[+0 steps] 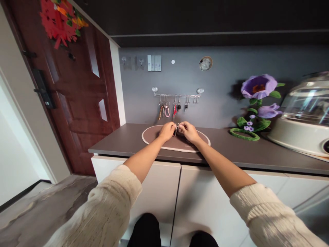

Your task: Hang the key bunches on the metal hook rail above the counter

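Your left hand (167, 131) and right hand (189, 131) pinch the key ring (176, 130) from opposite sides, probably steadying it, over the mat (151, 136), between the counter's (120, 139) front and back edges.

The left hand (168, 131) and right hand (189, 131) partly hide a ring (177, 124), the keys (176, 131) on it too small to count. Lettering (189, 146) on the mat (151, 135) is illegible; the frame's edges crop a wreath (58, 22) and an appliance (300, 132).
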`<state>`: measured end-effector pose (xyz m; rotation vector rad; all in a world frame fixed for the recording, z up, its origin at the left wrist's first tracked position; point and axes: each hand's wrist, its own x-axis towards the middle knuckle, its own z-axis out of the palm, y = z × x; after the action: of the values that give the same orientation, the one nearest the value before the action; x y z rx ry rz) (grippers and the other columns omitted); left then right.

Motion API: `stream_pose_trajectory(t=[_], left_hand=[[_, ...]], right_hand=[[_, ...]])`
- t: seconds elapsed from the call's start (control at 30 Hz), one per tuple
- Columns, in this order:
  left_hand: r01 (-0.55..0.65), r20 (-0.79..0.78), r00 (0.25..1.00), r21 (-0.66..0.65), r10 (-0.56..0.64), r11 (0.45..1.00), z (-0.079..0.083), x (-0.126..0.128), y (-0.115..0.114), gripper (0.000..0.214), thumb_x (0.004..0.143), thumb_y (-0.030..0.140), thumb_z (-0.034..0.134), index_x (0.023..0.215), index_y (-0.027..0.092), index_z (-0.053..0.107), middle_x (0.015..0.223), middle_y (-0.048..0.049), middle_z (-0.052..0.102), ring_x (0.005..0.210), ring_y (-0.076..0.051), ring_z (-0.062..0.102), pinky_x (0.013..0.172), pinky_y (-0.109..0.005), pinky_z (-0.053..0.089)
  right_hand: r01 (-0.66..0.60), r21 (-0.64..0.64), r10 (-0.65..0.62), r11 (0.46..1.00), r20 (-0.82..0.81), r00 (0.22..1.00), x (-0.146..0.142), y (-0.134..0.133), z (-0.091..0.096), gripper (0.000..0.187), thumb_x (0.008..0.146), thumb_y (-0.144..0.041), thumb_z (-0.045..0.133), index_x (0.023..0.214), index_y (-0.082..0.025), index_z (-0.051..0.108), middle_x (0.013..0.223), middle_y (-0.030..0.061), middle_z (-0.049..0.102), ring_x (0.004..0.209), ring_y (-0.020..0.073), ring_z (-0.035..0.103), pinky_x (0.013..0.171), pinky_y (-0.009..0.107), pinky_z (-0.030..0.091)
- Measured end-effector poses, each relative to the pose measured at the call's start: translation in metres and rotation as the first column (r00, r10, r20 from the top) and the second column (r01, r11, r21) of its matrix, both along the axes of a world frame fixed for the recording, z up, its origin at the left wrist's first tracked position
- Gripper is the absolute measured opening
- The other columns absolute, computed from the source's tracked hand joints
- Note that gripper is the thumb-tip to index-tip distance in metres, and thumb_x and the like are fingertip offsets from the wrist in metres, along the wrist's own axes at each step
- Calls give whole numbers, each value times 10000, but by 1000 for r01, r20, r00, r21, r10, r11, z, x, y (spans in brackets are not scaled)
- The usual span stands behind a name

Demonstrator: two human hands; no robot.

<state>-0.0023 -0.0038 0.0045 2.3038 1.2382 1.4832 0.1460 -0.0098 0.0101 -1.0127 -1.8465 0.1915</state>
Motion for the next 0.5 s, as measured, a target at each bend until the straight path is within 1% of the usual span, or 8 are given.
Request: stream_pose_trajectory(t=[0.2,0.37,0.5], left_hand=[[2,18,1000,-13,-2,1000,0,0,-1,268,831,305,367,678,158,530,644,0,554,599,-103,453,598,-224,357],[-6,10,1000,-2,6,1000,0,1,-2,278,837,320,356,697,158,533,661,-3,561,615,-104,464,602,-223,363],[1,-48,999,41,1,999,-1,1,-3,275,840,312,356,715,159,546,696,-10,575,644,-109,479,628,-230,372]], right_hand=[[-16,-33,16,999,-18,1000,0,4,-3,239,758,-412,466,747,-181,529,673,9,579,638,130,502,650,262,404],[-51,-89,44,995,-82,996,2,10,-6,270,743,-434,482,746,-170,535,660,3,564,615,118,490,618,250,404],[-105,-153,76,983,-181,981,3,12,-6,270,721,-432,501,738,-164,527,636,-9,530,590,110,472,589,246,403]])
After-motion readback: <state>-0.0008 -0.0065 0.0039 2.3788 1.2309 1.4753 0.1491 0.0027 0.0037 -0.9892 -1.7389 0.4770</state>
